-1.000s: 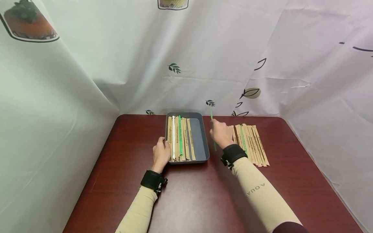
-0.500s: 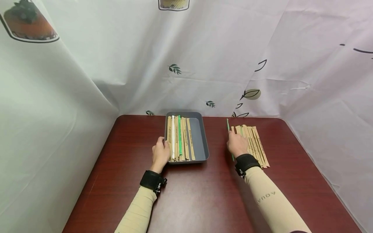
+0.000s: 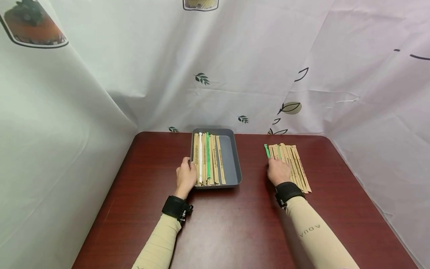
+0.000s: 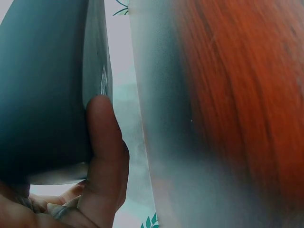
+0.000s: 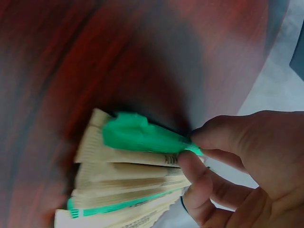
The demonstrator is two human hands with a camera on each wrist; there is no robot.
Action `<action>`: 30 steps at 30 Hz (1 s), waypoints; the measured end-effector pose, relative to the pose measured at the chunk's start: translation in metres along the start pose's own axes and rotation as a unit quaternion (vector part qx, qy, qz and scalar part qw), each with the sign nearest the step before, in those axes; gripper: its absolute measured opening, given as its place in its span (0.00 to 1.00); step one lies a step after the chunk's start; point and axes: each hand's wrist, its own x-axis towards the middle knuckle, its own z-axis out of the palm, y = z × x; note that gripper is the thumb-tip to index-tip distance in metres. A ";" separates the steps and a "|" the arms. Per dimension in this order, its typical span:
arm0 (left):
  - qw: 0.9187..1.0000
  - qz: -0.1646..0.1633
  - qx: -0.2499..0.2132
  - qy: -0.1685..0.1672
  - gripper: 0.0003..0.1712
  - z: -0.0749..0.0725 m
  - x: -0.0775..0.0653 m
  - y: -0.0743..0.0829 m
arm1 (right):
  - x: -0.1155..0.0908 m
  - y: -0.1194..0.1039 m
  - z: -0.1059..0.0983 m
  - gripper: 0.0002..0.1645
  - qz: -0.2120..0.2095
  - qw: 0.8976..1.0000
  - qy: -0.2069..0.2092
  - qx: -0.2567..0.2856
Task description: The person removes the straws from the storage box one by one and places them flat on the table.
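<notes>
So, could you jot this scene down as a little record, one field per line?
Left hand: grips the gray tray by its left side
Right hand: pinches a slim green packet at the left edge of the pile
In tray: tan packets, one white packet, another green packet
In pile: mostly tan, a green one among them
Table: reddish-brown

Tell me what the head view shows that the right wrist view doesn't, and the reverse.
Only the head view shows the left hand gripping the gray tray and the white-wrapped straw inside it. Only the right wrist view shows clearly how the fingertips pinch the green-wrapped straw. Both share the right hand, that green-wrapped straw, the brown-wrapped straws beside it and the table.
</notes>
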 end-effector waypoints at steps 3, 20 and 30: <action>1.000 -0.003 -0.002 -0.002 0.21 0.000 0.000 0.001 | -0.001 0.004 0.001 0.11 0.005 1.000 0.000 -0.001; 1.000 0.004 -0.004 -0.005 0.21 0.001 0.000 0.002 | 0.000 0.009 0.000 0.13 0.016 1.000 -0.008 0.006; 1.000 0.000 0.004 -0.006 0.22 0.004 0.000 0.002 | 0.004 0.002 -0.008 0.08 0.009 0.999 0.027 0.030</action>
